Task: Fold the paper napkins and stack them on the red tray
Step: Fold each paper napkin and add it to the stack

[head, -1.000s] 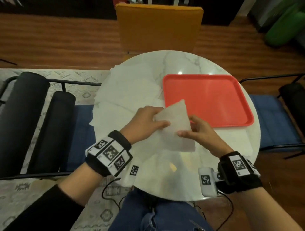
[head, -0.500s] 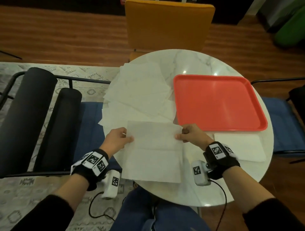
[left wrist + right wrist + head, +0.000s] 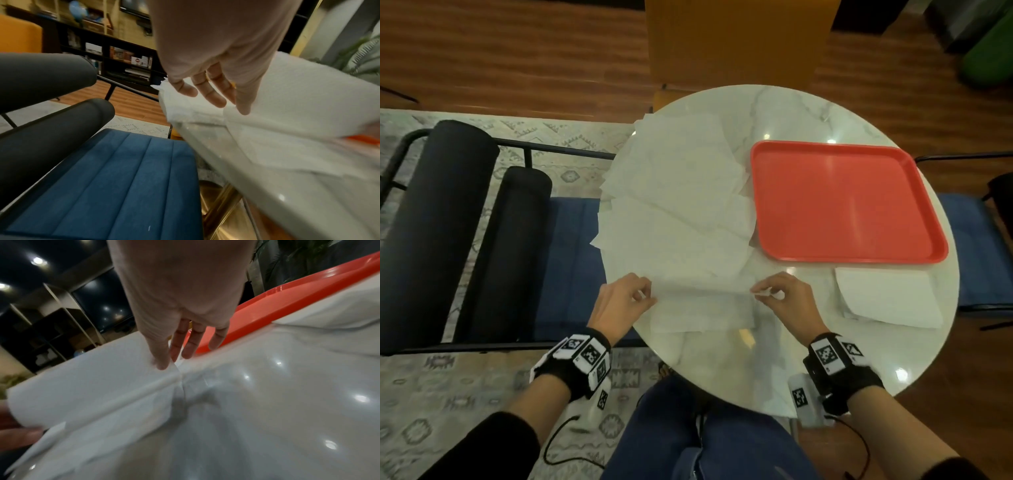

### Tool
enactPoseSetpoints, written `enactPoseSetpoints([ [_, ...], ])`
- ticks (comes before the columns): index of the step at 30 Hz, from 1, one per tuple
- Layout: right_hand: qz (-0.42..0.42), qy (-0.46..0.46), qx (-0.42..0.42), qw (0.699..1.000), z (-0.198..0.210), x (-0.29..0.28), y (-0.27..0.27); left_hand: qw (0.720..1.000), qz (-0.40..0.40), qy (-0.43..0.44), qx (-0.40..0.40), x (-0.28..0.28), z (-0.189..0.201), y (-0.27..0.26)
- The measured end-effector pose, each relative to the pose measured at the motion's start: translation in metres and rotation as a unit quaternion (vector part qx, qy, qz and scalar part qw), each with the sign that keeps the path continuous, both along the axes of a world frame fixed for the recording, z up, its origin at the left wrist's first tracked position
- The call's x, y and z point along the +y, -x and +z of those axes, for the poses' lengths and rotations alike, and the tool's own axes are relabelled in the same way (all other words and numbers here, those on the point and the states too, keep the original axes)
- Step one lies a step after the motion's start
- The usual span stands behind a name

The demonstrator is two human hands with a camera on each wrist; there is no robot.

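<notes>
A white paper napkin [image 3: 702, 310] lies on the table's near part, its far half curled up and over [image 3: 298, 97] [image 3: 82, 378]. My left hand [image 3: 649, 296] [image 3: 230, 105] pinches its left corner between thumb and fingers. My right hand [image 3: 758, 292] [image 3: 170, 360] pinches the right corner. The red tray [image 3: 842, 205] [image 3: 267, 305] sits beyond my right hand with nothing on it. A loose pile of unfolded napkins [image 3: 678, 192] covers the table left of the tray. One folded napkin [image 3: 890, 298] lies on the table in front of the tray.
The round marble table [image 3: 756, 370] has an orange chair [image 3: 739, 41] at its far side. A blue-seated chair with black bolsters [image 3: 571, 274] [image 3: 102, 178] stands close on the left, and another blue seat [image 3: 969, 246] on the right.
Both hands have drawn the napkin's far corners toward me and lower, so the spread sheet now curls over its near half. The head view has tilted down slightly.
</notes>
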State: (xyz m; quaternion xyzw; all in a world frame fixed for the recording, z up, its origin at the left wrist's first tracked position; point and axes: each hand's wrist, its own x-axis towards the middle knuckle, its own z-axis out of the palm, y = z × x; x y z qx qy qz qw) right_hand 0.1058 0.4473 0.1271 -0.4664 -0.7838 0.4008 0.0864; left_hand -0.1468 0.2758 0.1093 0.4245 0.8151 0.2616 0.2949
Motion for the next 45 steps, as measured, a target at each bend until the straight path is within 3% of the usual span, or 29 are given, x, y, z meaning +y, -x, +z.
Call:
enactPoseSetpoints([
  [3, 0.057, -0.012, -0.085, 0.995, -0.012, -0.011, -0.010, 0.998, -0.039, 0.012, 0.053, -0.014, -0.011, -0.003],
  [6, 0.070, -0.036, -0.152, 0.985, -0.011, -0.013, -0.014, 0.995, -0.015, -0.012, 0.101, -0.019, -0.012, -0.007],
  [8, 0.032, -0.073, -0.116, 0.990, -0.006, -0.015, -0.007, 0.992, -0.001, -0.046, 0.117, -0.014, -0.008, -0.014],
  [10, 0.035, -0.111, -0.062, 0.991, -0.005, -0.025, 0.013, 0.989, -0.047, -0.053, 0.132, -0.007, -0.008, -0.027],
  [12, 0.098, -0.107, -0.053, 0.988, -0.008, -0.043, 0.041, 0.980, -0.123, -0.003, 0.158, 0.003, -0.015, -0.043],
  [15, 0.215, -0.056, -0.115, 0.968, -0.023, -0.074, 0.077, 0.957, -0.177, 0.072, 0.219, 0.010, -0.032, -0.059],
  [20, 0.242, -0.053, -0.171, 0.954, -0.051, -0.083, 0.079, 0.953, -0.174, 0.120, 0.218, 0.003, -0.053, -0.059],
  [28, 0.153, -0.075, -0.254, 0.952, -0.052, -0.048, 0.006, 0.952, -0.175, 0.141, 0.208, 0.004, -0.053, -0.057],
  [31, 0.162, -0.084, -0.272, 0.945, -0.048, -0.043, -0.006, 0.951, -0.178, 0.145, 0.207, 0.005, -0.052, -0.058],
  [33, 0.123, -0.135, -0.237, 0.954, -0.042, -0.040, -0.001, 0.950, -0.177, 0.148, 0.209, 0.006, -0.051, -0.057],
  [36, -0.011, -0.202, -0.170, 0.964, -0.036, -0.033, 0.017, 0.946, -0.171, 0.146, 0.233, 0.007, -0.047, -0.058],
  [40, -0.064, -0.062, -0.184, 0.979, -0.033, -0.022, 0.032, 0.949, -0.170, 0.104, 0.243, 0.018, -0.030, -0.064],
  [45, -0.080, 0.050, -0.085, 0.992, -0.023, -0.015, 0.025, 0.959, -0.166, -0.006, 0.231, 0.044, -0.009, -0.073],
])
